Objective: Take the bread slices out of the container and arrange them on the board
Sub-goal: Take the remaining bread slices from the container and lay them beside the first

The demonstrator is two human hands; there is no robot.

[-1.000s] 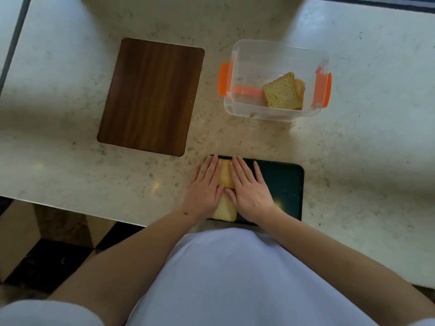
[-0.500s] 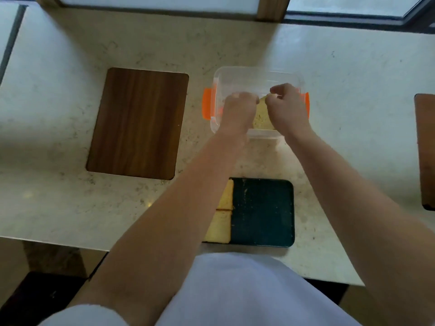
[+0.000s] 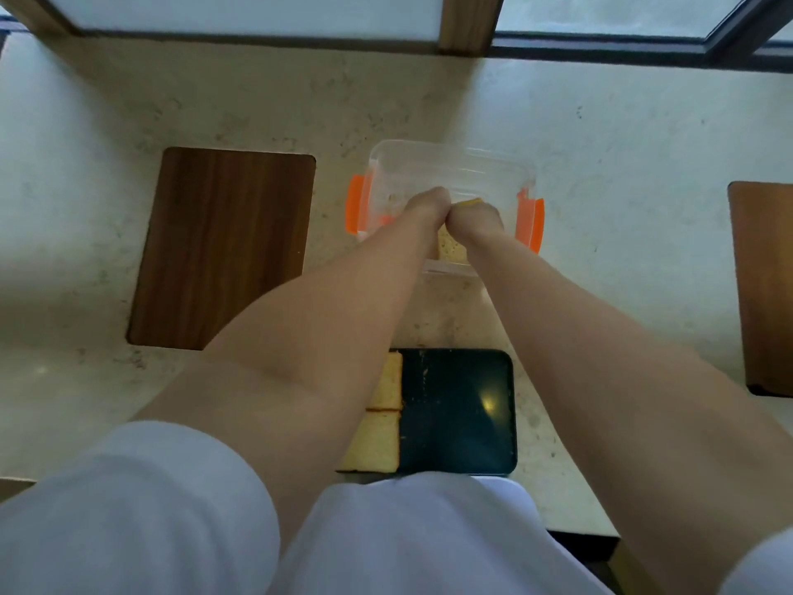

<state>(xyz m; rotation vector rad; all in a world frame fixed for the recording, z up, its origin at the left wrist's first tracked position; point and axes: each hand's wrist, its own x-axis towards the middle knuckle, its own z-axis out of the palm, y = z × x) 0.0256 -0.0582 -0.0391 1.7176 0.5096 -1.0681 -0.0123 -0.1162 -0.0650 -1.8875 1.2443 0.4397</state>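
Note:
A clear container with orange clips stands at the middle of the counter. Both my hands reach down into it, knuckles touching. My left hand and my right hand are closed on an upright bread slice between them; the fingertips are hidden. Its yellow crust shows just above the right hand. Near the counter's front edge lies a dark board. Two bread slices lie flat along its left side, one behind the other, partly covered by my left forearm.
A brown wooden board lies left of the container. Another brown board shows at the right edge. A window frame runs along the back of the pale stone counter.
My hands left the slices on the dark board and reached into the container. In the last half second they came together around the slice there.

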